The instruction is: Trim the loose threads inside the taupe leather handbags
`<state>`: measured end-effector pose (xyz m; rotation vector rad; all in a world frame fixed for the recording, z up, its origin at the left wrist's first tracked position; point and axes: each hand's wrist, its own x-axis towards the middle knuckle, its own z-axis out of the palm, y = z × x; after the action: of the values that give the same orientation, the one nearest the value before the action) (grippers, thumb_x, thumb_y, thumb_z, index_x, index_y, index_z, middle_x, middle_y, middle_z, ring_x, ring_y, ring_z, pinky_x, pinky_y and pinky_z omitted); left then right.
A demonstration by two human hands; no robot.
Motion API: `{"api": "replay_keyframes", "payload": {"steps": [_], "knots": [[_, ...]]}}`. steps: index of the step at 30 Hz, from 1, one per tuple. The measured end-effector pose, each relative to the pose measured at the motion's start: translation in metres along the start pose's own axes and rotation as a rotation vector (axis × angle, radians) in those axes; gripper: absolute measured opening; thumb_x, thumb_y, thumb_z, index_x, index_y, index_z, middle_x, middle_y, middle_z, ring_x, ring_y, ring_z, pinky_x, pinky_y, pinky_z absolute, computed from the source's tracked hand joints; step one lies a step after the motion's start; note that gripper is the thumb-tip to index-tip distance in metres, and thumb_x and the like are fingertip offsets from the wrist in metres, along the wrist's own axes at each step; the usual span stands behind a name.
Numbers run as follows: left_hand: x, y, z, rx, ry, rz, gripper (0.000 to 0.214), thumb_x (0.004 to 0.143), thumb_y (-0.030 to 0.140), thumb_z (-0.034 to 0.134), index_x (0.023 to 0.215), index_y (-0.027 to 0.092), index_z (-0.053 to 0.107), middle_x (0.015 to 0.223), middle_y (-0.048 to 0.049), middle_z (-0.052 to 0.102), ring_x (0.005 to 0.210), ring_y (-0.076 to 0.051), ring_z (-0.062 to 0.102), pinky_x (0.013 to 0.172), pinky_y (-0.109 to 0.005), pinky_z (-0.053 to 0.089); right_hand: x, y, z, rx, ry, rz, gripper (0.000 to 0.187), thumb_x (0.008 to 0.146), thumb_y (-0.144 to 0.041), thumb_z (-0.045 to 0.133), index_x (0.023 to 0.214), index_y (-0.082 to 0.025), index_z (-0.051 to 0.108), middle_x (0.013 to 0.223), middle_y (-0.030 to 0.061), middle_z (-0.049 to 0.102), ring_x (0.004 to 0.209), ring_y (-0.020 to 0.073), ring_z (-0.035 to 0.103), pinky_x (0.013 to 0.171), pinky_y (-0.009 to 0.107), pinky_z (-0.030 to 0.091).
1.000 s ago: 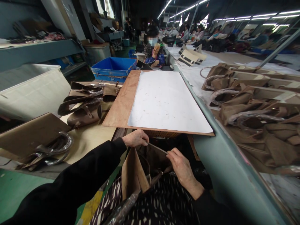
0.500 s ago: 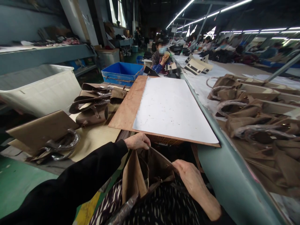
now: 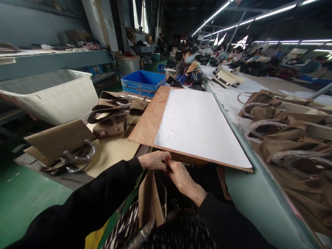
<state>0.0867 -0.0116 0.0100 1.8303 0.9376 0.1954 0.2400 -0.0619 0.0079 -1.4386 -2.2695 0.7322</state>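
Note:
On my lap stands a brown handbag (image 3: 150,200), its side panel folded inward and a plastic-wrapped handle (image 3: 141,237) hanging toward me. My left hand (image 3: 155,160) pinches the bag's top edge at its far corner. Right beside it, my right hand (image 3: 183,178) is closed at the same corner, fingertips against those of the left. The fingers hide most of the edge between them, and the bag's inside is dark.
Ahead lies a wooden board (image 3: 145,119) with a white sheet (image 3: 199,128). Brown bags lie on the left (image 3: 111,117) and along the right table (image 3: 293,138). A blue bin (image 3: 144,83) and a white tub (image 3: 52,97) stand left. A masked co-worker (image 3: 188,65) sits beyond the board.
My right hand has moved left along the bag's top edge to meet my left hand, which stays at the corner. The view has shifted slightly.

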Motion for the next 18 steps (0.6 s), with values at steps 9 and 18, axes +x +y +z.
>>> {"api": "replay_keyframes", "payload": {"steps": [9,18], "knots": [[-0.049,0.019,-0.006,-0.171,0.295,0.043,0.065,0.066,0.045,0.066,0.121,0.019,0.042,0.117,-0.0097,0.050,0.109,-0.024,0.044,0.091,-0.036,0.036,0.008,0.008,-0.029,-0.076,-0.158,0.180,0.022,0.076,-0.015,0.042,0.075,-0.018,0.064,0.076,0.0046,0.067,0.076,0.0162,0.060,0.066,0.022,0.037],[-0.081,0.022,0.061,-0.023,0.509,-0.165,0.082,0.065,0.042,0.065,0.134,0.016,0.027,0.122,-0.0132,0.050,0.111,-0.027,0.047,0.093,-0.036,0.036,0.024,0.034,-0.074,-0.268,-0.277,0.484,0.007,0.059,-0.016,0.056,0.061,-0.014,0.062,0.055,0.0020,0.053,0.055,0.0136,0.049,0.048,0.023,0.028]]}}
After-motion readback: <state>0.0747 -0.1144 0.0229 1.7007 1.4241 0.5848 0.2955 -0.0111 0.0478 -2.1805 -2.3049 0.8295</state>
